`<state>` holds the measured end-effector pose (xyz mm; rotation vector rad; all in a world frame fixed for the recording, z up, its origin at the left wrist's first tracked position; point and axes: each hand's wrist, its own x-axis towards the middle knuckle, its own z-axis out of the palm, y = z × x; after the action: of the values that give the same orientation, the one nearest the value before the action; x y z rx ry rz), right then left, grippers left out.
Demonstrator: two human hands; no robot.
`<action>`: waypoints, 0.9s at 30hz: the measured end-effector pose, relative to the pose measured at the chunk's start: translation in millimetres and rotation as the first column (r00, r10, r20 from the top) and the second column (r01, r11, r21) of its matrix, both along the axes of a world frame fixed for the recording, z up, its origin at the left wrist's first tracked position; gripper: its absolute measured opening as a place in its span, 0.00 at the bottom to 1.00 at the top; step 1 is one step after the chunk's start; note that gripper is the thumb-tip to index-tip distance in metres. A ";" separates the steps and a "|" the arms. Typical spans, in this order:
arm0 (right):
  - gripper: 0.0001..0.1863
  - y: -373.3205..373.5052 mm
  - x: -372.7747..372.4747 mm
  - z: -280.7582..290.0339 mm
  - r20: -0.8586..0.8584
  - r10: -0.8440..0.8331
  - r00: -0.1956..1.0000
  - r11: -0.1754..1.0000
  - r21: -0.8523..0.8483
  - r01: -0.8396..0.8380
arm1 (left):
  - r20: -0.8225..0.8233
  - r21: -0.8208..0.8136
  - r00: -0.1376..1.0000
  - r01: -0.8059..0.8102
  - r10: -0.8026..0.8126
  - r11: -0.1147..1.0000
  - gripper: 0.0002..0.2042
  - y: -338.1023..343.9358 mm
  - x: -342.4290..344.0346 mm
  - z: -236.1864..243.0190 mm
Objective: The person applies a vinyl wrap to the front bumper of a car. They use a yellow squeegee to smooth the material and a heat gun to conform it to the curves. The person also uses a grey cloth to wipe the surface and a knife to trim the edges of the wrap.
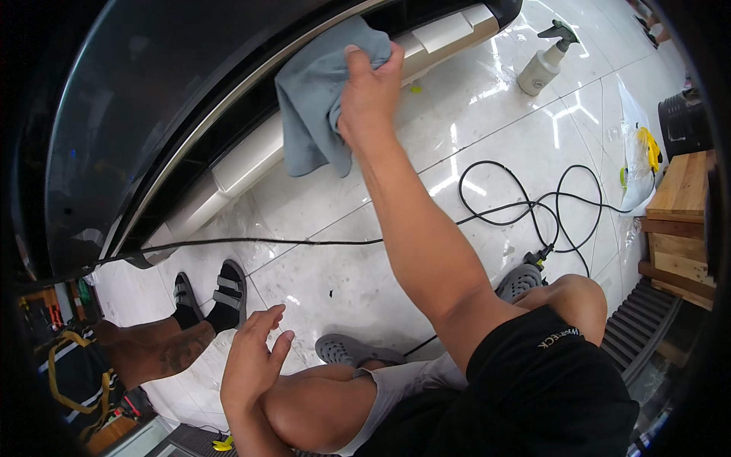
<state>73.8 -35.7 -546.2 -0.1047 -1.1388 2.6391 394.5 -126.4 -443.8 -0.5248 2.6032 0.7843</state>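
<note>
My right hand (373,91) is closed on a grey-blue cloth (312,99), with thumb and fingers bunching its upper right edge. The cloth lies over the pale silver lower trim (247,164) of a dark car (167,84) and drapes down past it. Whatever part of the trim lies behind the fabric is hidden. Down at the lower left, my left hand (255,362) hovers near my bent knee. Its fingers are loosely curved and apart from the thumb, holding nothing.
A spray bottle (544,61) stands on the glossy tiled floor (426,175). Black cable (525,202) loops to the right, and one length stretches leftward below the car. Another person's sandalled feet (228,293) are at left. Wooden boxes (681,186) and a black bucket (681,122) stand at right.
</note>
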 end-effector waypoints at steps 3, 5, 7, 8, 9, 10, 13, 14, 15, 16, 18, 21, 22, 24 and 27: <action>0.18 -16.7 15.0 1.8 0.036 0.032 0.999 0.999 0.004 -0.032 | 0.024 0.026 1.000 -0.014 0.013 1.000 0.20 -6.3 6.3 -1.9; 0.19 -21.7 22.8 6.2 0.054 0.053 0.997 0.998 -0.037 -0.051 | 0.036 0.019 0.999 -0.022 0.021 1.000 0.20 -9.4 12.1 -2.2; 0.20 -27.9 32.1 8.9 0.066 0.069 0.995 0.997 -0.051 -0.066 | 0.041 0.022 0.999 -0.035 0.034 0.999 0.20 -12.2 19.3 -1.1; 0.19 -32.2 37.7 10.3 0.071 0.076 0.995 0.996 -0.042 -0.073 | 0.041 0.030 0.998 -0.045 0.044 0.999 0.20 -13.4 23.1 -0.7; 0.19 -37.1 42.1 10.1 0.080 0.083 0.993 0.996 -0.034 -0.080 | 0.046 0.038 0.998 -0.055 0.053 0.998 0.20 -14.7 24.3 -0.3; 0.19 -42.1 46.0 10.1 0.081 0.090 0.993 0.996 -0.027 -0.088 | 0.048 0.038 0.998 -0.041 0.039 0.998 0.20 -15.7 24.2 0.4; 0.18 -56.6 59.2 10.6 0.098 0.124 0.987 0.991 0.030 -0.128 | 0.051 0.042 0.999 -0.014 0.012 0.999 0.19 -15.0 20.6 2.6; 0.17 -61.5 65.2 11.0 0.115 0.143 0.983 0.986 0.070 -0.152 | 0.050 0.044 0.999 -0.014 0.012 0.999 0.19 -14.0 18.9 3.1; 0.17 -68.0 72.1 11.5 0.134 0.163 0.977 0.978 0.107 -0.178 | 0.050 0.043 0.999 -0.015 0.013 0.999 0.19 -13.5 17.6 3.7; 0.17 -75.3 80.1 10.4 0.126 0.229 0.965 0.967 0.087 -0.240 | 0.051 0.036 0.999 -0.014 0.012 0.999 0.19 -13.3 16.3 4.0; 0.17 -91.5 93.2 3.8 0.105 0.356 0.928 0.931 0.049 -0.363 | 0.050 0.021 0.999 -0.012 0.011 1.000 0.19 -13.1 13.2 3.7; 0.18 -91.4 89.2 -31.5 0.067 0.351 0.934 0.924 0.138 -0.357 | 0.033 0.013 0.998 -0.061 0.060 0.998 0.20 -8.3 6.7 3.1; 0.18 -83.8 85.8 -36.7 0.058 0.330 0.942 0.923 0.191 -0.334 | 0.034 0.031 0.997 -0.077 0.076 0.997 0.20 -6.2 5.5 4.5; 0.18 -41.7 65.1 -30.4 0.029 0.297 0.954 0.945 -0.152 -0.290 | 0.040 0.071 0.993 -0.111 0.108 0.991 0.20 -2.8 5.8 8.1; 0.17 6.0 21.8 -15.6 -0.016 0.244 0.970 0.964 -0.103 -0.244 | 0.023 0.079 0.998 -0.052 0.050 0.996 0.20 -7.0 9.5 6.6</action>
<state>95.6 -29.7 -561.7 0.0225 -1.0737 2.9140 404.0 -133.4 -437.2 -0.5754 2.5370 0.8899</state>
